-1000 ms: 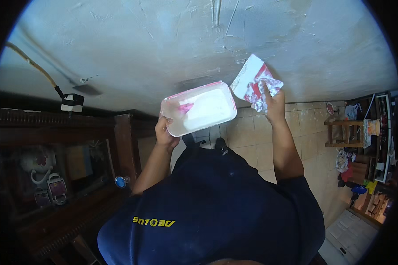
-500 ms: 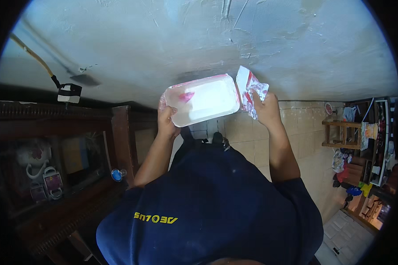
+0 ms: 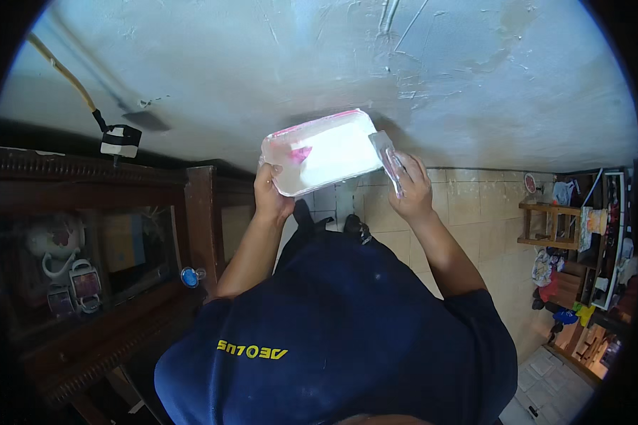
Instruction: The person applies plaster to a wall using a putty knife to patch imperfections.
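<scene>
Along the left side of the head view stands a dark wood cabinet point(image 3: 200, 212), with a white pot point(image 3: 55, 242) and 2 cups point(image 3: 86, 285) behind its glass. A black-and-white box point(image 3: 120, 140) hangs from a yellow cord point(image 3: 64, 73) by the pale wall point(image 3: 262, 64). Far right is a wooden stool point(image 3: 548, 207), past the tiled floor point(image 3: 475, 219). Yellow letters point(image 3: 252, 350) look upside down on the dark blue shirt point(image 3: 347, 304).

The tub point(image 3: 282, 150) is up between the shirt and the wall, with white stuff point(image 3: 337, 152) inside. Its open top faces the camera; its long side runs left to right, right end higher. The left hand point(image 3: 271, 197) pinches its left end. The right hand point(image 3: 413, 190) pinches a flat tool point(image 3: 383, 147), which points up and leans left. The tool hides part of the tub's right rim; I can't tell if they touch.
</scene>
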